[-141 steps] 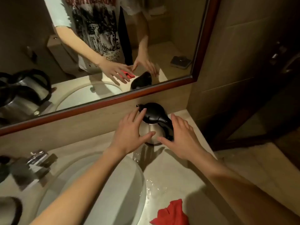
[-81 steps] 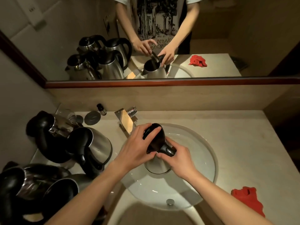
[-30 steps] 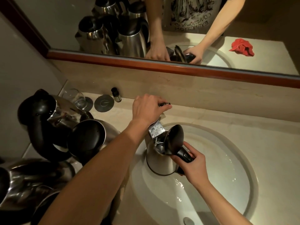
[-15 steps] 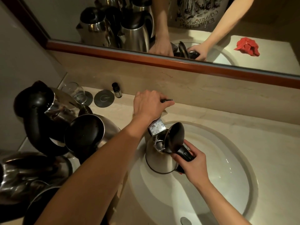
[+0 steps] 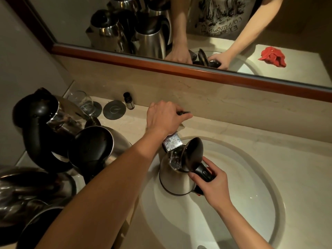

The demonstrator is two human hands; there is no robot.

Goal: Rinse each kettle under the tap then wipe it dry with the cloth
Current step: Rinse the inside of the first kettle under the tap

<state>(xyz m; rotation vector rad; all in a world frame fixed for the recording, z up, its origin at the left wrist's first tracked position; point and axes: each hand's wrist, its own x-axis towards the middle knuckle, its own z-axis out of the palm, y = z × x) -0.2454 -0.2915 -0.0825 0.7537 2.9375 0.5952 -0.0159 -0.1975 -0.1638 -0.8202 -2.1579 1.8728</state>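
At the far left of the beige stone bench (image 5: 269,141) you have a cluster of stainless-steel kettles with black lids and handles (image 5: 59,133), crowded together and touching, the nearest ones cut off by the frame edge. Behind them stands a clear drinking glass (image 5: 82,102) on a dark coaster, then a round grey coaster disc (image 5: 114,109) and a small dark bottle (image 5: 128,101) against the back wall.

Your left hand (image 5: 164,117) reaches across the rim of the basin; its grip is clenched around the thin dark tap lever (image 5: 185,112) at the back. Just below that hand the flat chrome tap spout (image 5: 172,143) sticks out over the bowl.

Directly under the spout sits the stainless-steel kettle with the black hinged lid (image 5: 175,177), upright inside the white round sink basin (image 5: 260,194), its lid swung open and standing up. You cannot tell from here whether water is running into it.

Your right hand (image 5: 212,184) has its grip wrapped round the kettle's black handle, thumb on top near the lid hinge.

Further right the bench is bare stone. In the wood-framed mirror (image 5: 179,67) above, you can see the crumpled red cloth (image 5: 272,56) reflected, lying on the bench to the right of the basin.
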